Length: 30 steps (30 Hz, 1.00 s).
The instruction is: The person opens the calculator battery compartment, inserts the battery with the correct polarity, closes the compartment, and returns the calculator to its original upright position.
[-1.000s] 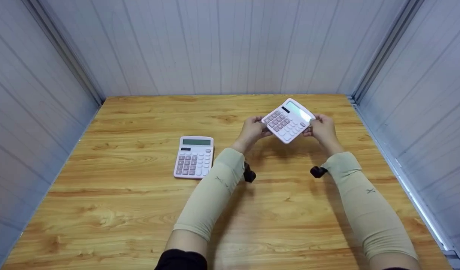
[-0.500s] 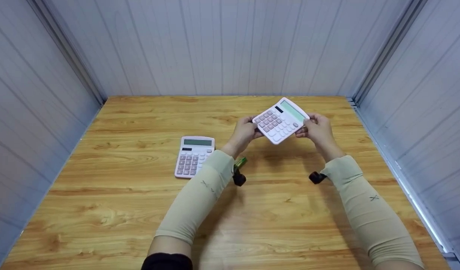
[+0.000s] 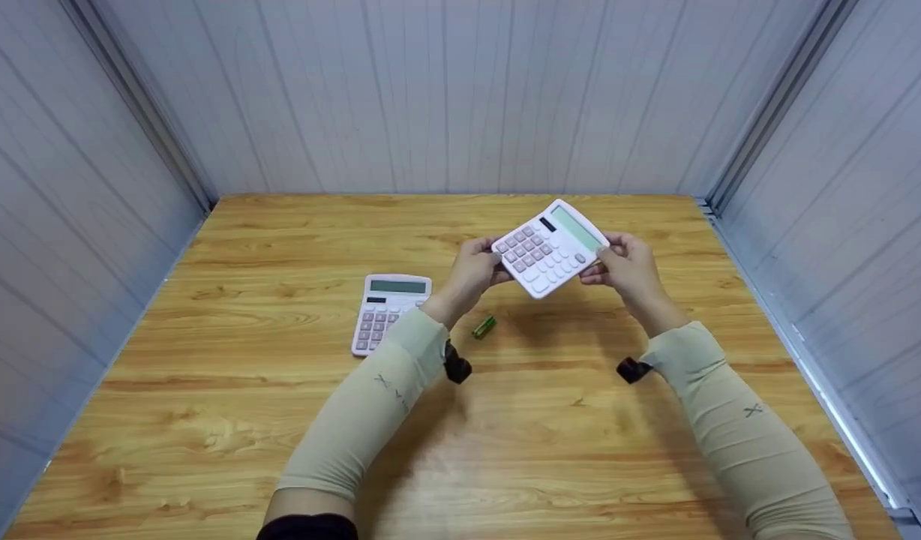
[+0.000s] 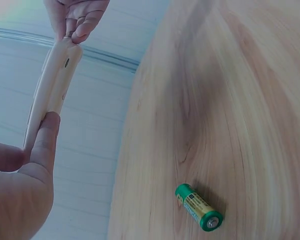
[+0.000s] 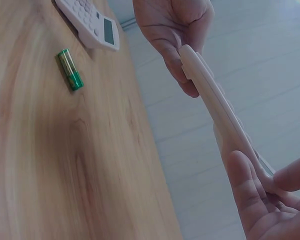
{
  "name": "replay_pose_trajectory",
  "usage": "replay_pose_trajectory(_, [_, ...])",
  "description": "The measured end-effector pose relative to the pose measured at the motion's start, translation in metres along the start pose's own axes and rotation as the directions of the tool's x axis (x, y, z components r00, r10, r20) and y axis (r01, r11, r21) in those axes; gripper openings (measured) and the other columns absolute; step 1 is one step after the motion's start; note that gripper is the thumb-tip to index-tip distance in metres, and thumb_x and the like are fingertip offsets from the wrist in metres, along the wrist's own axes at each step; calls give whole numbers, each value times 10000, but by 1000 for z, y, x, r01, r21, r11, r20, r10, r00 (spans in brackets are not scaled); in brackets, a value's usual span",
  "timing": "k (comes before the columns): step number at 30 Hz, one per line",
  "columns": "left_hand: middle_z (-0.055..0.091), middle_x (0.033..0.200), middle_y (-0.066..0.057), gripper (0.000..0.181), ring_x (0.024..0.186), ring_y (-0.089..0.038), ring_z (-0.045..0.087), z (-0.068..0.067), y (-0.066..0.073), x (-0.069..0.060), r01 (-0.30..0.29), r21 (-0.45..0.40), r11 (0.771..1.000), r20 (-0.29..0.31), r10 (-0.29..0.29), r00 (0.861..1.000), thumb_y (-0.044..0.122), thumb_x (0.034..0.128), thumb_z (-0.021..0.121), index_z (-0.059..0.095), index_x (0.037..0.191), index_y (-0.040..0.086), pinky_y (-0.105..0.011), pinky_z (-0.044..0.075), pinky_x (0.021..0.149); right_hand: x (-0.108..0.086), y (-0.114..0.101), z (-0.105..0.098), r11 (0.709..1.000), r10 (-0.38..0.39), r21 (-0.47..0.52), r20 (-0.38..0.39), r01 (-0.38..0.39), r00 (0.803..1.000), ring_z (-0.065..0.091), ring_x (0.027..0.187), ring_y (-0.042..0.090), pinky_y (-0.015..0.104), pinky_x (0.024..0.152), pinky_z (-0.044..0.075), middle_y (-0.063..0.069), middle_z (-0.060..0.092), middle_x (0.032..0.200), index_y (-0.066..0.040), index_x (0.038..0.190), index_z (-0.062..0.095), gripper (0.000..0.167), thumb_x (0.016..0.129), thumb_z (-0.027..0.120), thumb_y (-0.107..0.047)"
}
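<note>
Both hands hold a white and pink calculator [image 3: 543,259] above the table, its keys and screen facing up and its body turned diagonally. My left hand [image 3: 472,274] pinches the keypad end, and my right hand [image 3: 629,277] grips the corner beside the screen. Seen edge-on in the left wrist view, the calculator [image 4: 50,90] lies between the left hand's [image 4: 25,185] thumb and fingers. The right wrist view shows the right hand [image 5: 265,200] pinching the other end of the calculator [image 5: 215,100].
A green battery [image 3: 484,327] lies on the wooden table [image 3: 205,405] just right of the left wrist. Further left, a second similar calculator [image 3: 385,300] lies flat, partly covered by the left forearm. Pale panel walls [image 3: 445,90] stand at the back and both sides.
Both hands and the held calculator have moved left and slightly nearer. The left forearm has shifted left, so the battery it hid at first shows fully, and more of the lying calculator is covered.
</note>
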<state>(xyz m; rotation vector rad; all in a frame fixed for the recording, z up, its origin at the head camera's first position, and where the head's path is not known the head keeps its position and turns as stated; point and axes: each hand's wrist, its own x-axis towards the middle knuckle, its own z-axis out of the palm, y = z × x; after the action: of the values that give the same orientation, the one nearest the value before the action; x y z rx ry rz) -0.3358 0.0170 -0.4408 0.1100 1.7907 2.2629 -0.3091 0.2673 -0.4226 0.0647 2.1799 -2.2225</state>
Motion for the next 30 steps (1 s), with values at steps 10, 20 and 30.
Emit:
replay_pose_trajectory(10, [670,1294,-182,411,957,-197,695,-19,4,-15,9,-36,999,15,-8,1000,-35,1124,390,508,1515,-85,-248,647,749,-16,1,16,1000,-6,-16,62,7,998,732,728,151,269,742,679,93,676,1013,118,1457,381,342,1134,394,6])
replay_pose_trajectory(20, [683,1143,-110,409,895,-181,700,-33,10,-29,11,-39,999,2,-11,1000,-54,1109,406,547,1493,-67,-248,643,689,-26,4,28,1000,20,3,108,-21,994,741,738,153,264,752,676,106,686,1023,87,1418,404,304,1123,423,17])
replay_pose_trajectory(30, [669,1171,-135,421,909,-176,684,-43,10,-39,11,32,999,20,-12,1000,-35,1121,346,503,1507,-95,-246,635,710,-30,6,24,996,26,-89,145,-14,989,765,701,153,273,692,674,22,766,931,118,1364,484,335,1052,548,16])
